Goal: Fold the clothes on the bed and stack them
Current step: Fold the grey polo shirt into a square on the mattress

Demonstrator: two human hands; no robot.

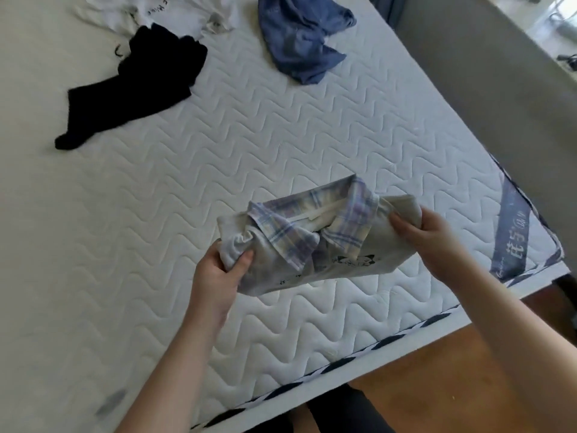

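Observation:
A folded cream shirt with a plaid collar (pixel 312 242) is held just above the white quilted mattress (pixel 218 145), near its front right corner. My left hand (pixel 218 270) grips the shirt's left end, thumb on top. My right hand (pixel 427 232) pinches its right end. A small black print shows on the shirt's front below the collar. Farther back lie a black garment (pixel 140 85), a blue garment (pixel 303 35) and a white garment (pixel 168 14), all unfolded.
The mattress edge with dark striped trim (pixel 359 357) runs diagonally across the lower right, and a dark label band (pixel 515 226) marks the corner. Wooden floor (pixel 468 370) lies beyond it. A grey wall or panel (pixel 487 76) runs along the bed's right side.

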